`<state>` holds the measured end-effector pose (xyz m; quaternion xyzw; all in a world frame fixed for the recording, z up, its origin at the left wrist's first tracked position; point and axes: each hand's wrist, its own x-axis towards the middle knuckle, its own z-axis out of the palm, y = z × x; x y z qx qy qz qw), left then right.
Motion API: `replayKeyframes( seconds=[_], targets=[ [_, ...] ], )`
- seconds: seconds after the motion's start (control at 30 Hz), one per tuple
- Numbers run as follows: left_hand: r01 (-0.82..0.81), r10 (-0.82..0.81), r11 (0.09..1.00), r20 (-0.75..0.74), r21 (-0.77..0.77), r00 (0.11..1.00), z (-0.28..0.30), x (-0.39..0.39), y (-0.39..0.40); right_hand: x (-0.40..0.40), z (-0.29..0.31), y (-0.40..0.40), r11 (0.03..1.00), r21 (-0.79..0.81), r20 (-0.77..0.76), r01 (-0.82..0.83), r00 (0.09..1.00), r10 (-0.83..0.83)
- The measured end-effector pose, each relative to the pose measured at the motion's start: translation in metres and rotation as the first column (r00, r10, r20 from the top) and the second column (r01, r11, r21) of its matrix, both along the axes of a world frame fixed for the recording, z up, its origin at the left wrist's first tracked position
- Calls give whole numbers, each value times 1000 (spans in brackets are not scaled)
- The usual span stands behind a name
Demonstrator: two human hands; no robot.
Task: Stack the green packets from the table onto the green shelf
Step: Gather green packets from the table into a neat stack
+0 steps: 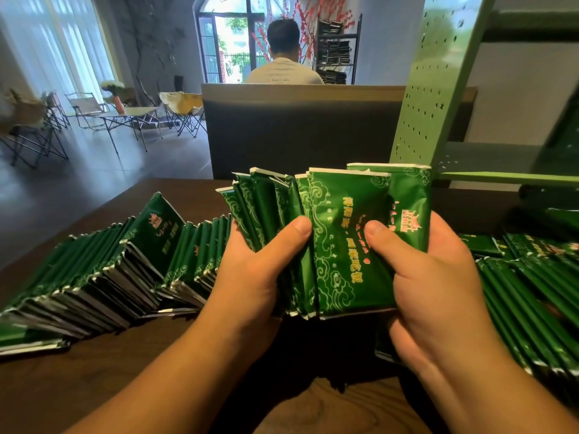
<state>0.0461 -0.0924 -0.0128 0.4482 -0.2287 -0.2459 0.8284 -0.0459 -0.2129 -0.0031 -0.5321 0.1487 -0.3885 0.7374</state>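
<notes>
Both hands hold a bundle of green packets (pixel 341 233) upright above the dark wooden table (pixel 94 380). My left hand (pixel 253 277) grips the left part of the bundle, thumb across the front. My right hand (pixel 435 286) grips the right part, thumb on the front packet. A long fanned row of green packets (pixel 103 264) lies on the table to the left, and more packets (pixel 532 292) lie to the right. The green shelf (pixel 432 89), a perforated metal upright with a board (pixel 507 177), stands at the far right.
Behind the table stands a grey partition (pixel 300 126), and beyond it a person (pixel 283 57) sits facing away. Folding chairs and a small table (pixel 125 117) stand at the back left. A dark rack (pixel 336 48) with stacked items is at the back.
</notes>
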Motion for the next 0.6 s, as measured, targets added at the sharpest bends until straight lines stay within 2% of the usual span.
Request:
replayKeyframes(
  seconds=[0.17,0.27,0.33,0.43,0.6],
  targets=[
    [-41,38,999,59,34,998,1,-3,-1,-4,3,3,976,-161,4,144,989,-145],
    [-51,50,998,65,24,997,0,-1,-2,-5,5,5,963,-219,12,156,987,-157],
    [-37,36,999,61,25,998,-1,0,-2,-4,5,7,980,-165,28,110,994,-107],
    [13,-14,1000,29,27,999,-2,1,0,-3,4,7,999,9,53,-40,998,39],
    [42,-41,998,-12,39,999,-3,3,1,-1,6,2,954,214,74,-209,977,198]
  ],
)
